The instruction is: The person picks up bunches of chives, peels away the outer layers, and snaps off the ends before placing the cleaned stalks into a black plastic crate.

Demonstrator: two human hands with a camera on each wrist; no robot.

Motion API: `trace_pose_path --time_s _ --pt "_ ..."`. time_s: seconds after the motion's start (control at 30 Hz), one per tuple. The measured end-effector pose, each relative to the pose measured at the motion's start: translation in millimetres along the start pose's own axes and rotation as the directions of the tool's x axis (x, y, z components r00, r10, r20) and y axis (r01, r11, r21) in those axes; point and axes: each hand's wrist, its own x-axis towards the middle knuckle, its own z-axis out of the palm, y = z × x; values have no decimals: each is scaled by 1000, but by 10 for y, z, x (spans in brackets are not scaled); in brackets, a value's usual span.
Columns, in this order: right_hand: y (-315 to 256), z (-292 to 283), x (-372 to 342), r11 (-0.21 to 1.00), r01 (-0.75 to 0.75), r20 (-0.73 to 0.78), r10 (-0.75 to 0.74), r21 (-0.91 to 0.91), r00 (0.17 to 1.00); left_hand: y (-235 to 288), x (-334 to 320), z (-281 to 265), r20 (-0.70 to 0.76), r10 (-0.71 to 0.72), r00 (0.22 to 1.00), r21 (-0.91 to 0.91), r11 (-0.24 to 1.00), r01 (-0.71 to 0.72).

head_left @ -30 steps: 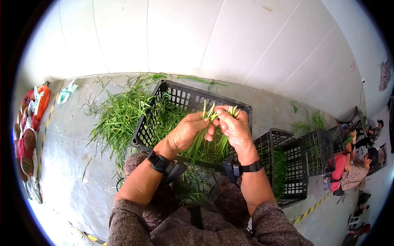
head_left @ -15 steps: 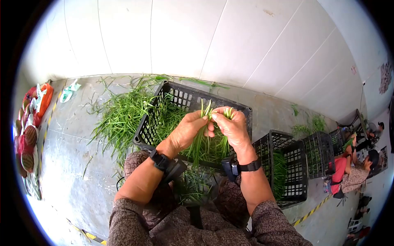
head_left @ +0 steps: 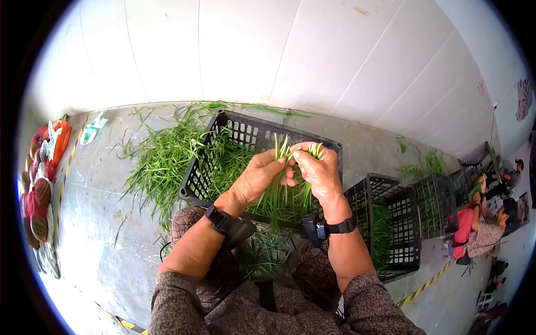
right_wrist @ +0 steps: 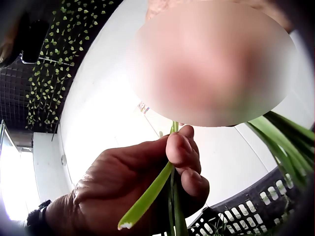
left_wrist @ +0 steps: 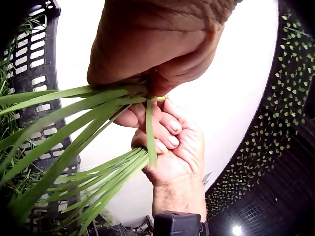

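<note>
Pinching a bunch of green stalks between thumb and curled fingers of the left hand, with pale ends upward and long blades downward. Gripping a second bunch in the right hand, with thumb and fingers likewise clamped on it, and bringing both sets of fingertips close together; cannot tell from the right wrist view, through a heavy blur, how the right fingers lie. Showing one leaf with a whitish tip jutting out past the left fingers. Holding both bunches over a black crate, above loose greens inside. Having a big leafy heap just beside that crate, on the floor to the left, and another black crate near the right forearm, partly filled with greens. Facing a white wall, with another person well apart at far right.
</note>
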Motion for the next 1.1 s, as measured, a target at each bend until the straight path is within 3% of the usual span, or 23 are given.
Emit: trace_pose_path --time_s 0.37,0.67,0.87,0.97,1.1 --pt "57 -61 27 999 5 -32 -6 -49 999 -63 43 -3 31 21 999 -79 997 -19" --pt "51 -68 27 995 21 -26 -24 -100 999 -18 -3 43 10 89 996 33 995 -89" --pt "8 -6 0 998 -7 23 8 -64 1000 -22 -11 39 9 92 996 4 996 -92" --pt "29 -10 9 997 -6 26 9 -83 1000 -9 -5 44 -9 90 996 126 988 -88" --pt "61 -28 19 996 17 19 -15 -91 1000 -16 -4 54 -6 84 996 121 989 -82"
